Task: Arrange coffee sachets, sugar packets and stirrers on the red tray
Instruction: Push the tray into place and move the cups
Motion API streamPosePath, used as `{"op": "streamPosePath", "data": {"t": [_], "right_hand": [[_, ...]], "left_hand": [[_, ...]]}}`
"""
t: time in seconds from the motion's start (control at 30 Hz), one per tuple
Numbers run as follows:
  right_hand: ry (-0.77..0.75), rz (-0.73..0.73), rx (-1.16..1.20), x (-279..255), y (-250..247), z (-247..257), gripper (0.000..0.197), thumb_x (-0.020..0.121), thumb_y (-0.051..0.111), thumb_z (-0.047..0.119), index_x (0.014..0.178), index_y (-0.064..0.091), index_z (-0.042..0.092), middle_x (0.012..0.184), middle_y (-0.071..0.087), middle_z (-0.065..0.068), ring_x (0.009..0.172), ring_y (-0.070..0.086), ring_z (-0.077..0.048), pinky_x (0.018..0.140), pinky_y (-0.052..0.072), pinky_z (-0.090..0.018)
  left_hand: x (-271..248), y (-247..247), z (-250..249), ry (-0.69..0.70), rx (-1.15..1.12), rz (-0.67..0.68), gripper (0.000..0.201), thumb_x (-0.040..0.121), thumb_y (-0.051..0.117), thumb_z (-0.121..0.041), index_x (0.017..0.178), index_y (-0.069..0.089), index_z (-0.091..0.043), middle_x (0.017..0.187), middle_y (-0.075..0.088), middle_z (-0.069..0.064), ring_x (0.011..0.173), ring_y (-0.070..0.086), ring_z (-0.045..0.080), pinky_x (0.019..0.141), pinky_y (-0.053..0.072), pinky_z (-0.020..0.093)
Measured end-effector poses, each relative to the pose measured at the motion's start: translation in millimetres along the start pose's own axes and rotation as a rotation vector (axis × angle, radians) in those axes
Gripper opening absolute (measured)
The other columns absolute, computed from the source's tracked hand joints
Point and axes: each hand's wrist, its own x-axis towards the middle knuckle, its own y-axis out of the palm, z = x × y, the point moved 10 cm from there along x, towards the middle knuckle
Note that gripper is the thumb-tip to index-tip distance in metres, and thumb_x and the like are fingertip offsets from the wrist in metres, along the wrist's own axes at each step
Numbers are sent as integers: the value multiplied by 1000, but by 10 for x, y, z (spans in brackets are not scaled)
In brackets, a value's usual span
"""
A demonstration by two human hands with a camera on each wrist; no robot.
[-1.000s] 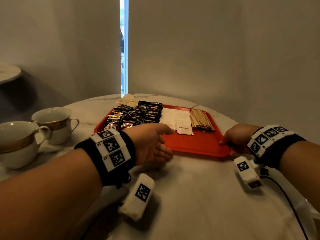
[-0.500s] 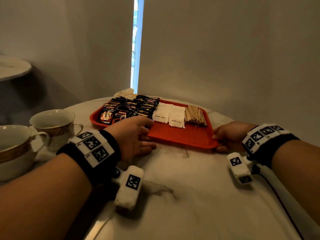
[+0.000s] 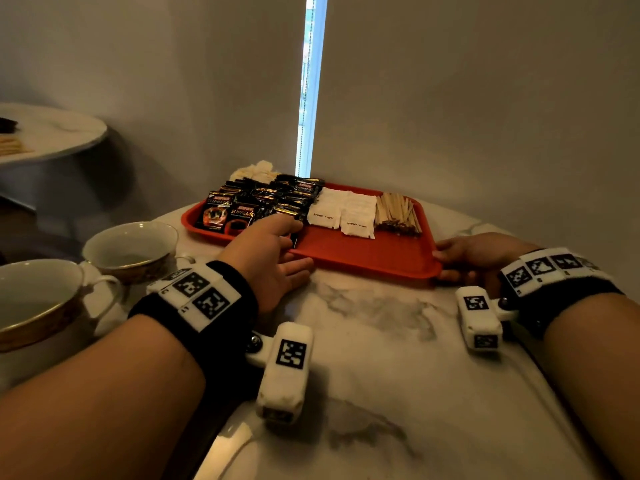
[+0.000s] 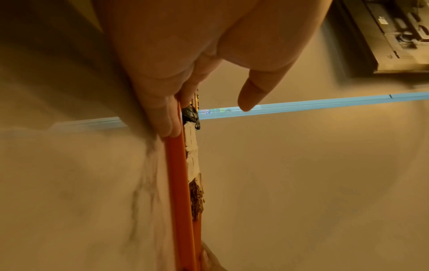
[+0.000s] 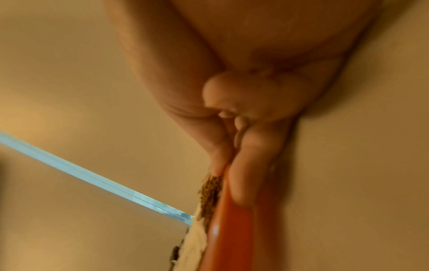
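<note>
Smooth red plastic tray [image 3: 363, 258]; glossy foil coffee sachets [image 3: 242, 209]; matt paper sugar packets [image 3: 346, 211]; wooden stirrers [image 3: 398, 211]; polished marble table [image 3: 381, 358].

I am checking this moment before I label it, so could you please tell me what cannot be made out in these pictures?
- Head view: the left hand covers part of the coffee sachets, so their count is unclear.
- Head view: the sugar packets overlap, hiding the lower ones.
- Head view: the nearer cup is cut off by the left edge.
- Right wrist view: blurred, so the right hand on the tray shows little detail.
- Left wrist view: the stirrers appear edge-on behind the tray rim.
</note>
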Motion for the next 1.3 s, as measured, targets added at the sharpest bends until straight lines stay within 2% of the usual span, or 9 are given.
{"op": "streamPosePath", "data": {"t": [0.13, 0.23, 0.37, 0.5, 0.6, 0.8, 0.93, 1.13, 1.3], "right_hand": [[-73, -17, -11, -54, 19, 41, 16, 99, 57, 9, 113, 62, 15, 77, 72, -11, 43, 61, -12, 28, 31, -15], [-135, 6, -99, -143, 83, 70, 12, 98, 59, 9, 108, 64, 14, 77, 74, -10, 45, 60, -12, 31, 34, -16], [-172, -21, -230, -112, 129, 133, 19, 97, 61, 12, 114, 66, 21, 88, 75, -13, 50, 58, -17, 38, 40, -21], [-185, -55, -238, -40, 120, 162, 18, 98, 60, 16, 109, 68, 28, 74, 72, -7, 50, 57, -18, 51, 41, -24], [-202, -29, -236, -52, 124, 155, 22, 98, 62, 18, 117, 65, 29, 82, 77, -7, 51, 60, -17, 53, 43, -27], [-209, 24, -182, -95, 167, 155, 26, 97, 61, 9, 121, 64, 18, 79, 72, -10, 46, 56, -16, 35, 39, -20], [-205, 13, -241, -85, 161, 146, 24, 97, 60, 9, 118, 66, 20, 68, 68, -6, 48, 56, -16, 40, 41, -21], [-223, -10, -237, -127, 151, 141, 20, 96, 64, 15, 116, 67, 20, 85, 76, -8, 50, 57, -15, 43, 42, -23], [-240, -48, -252, -129, 166, 156, 17, 94, 68, 14, 110, 68, 19, 83, 77, -7, 48, 55, -15, 54, 42, -28]], "left_hand": [[58, -20, 31, -10, -5, -3, 63, 93, 59, -24, 150, 39, -5, 120, 53, 13, 118, 58, 37, 105, 47, 47], [41, -21, 24, 13, 5, -9, 56, 94, 57, -24, 145, 44, -5, 107, 53, 12, 113, 58, 35, 104, 45, 47], [21, -96, -64, 74, -30, -80, 23, 94, 56, -19, 117, 56, -15, 119, 49, 7, 104, 57, 32, 102, 47, 53], [44, -156, -70, 79, -61, -130, 41, 93, 57, -18, 134, 54, -17, 120, 53, 8, 100, 62, 31, 76, 52, 45], [22, -138, -70, 87, -53, -126, 42, 94, 56, -16, 136, 50, -15, 106, 54, 7, 92, 62, 28, 81, 50, 44], [-14, -103, -92, 107, -81, -124, 34, 94, 54, -12, 128, 51, -15, 100, 52, 6, 82, 60, 26, 95, 48, 48], [-4, -138, -94, 112, -91, -143, 42, 93, 55, -14, 135, 50, -16, 107, 52, 6, 84, 57, 25, 87, 48, 46], [-35, -127, -114, 105, -85, -159, 30, 95, 54, -14, 124, 48, -18, 94, 46, 3, 85, 54, 25, 91, 47, 48], [9, -149, -105, 98, -83, -172, 27, 96, 55, -15, 122, 49, -17, 92, 45, 1, 91, 53, 24, 92, 46, 46]]}}
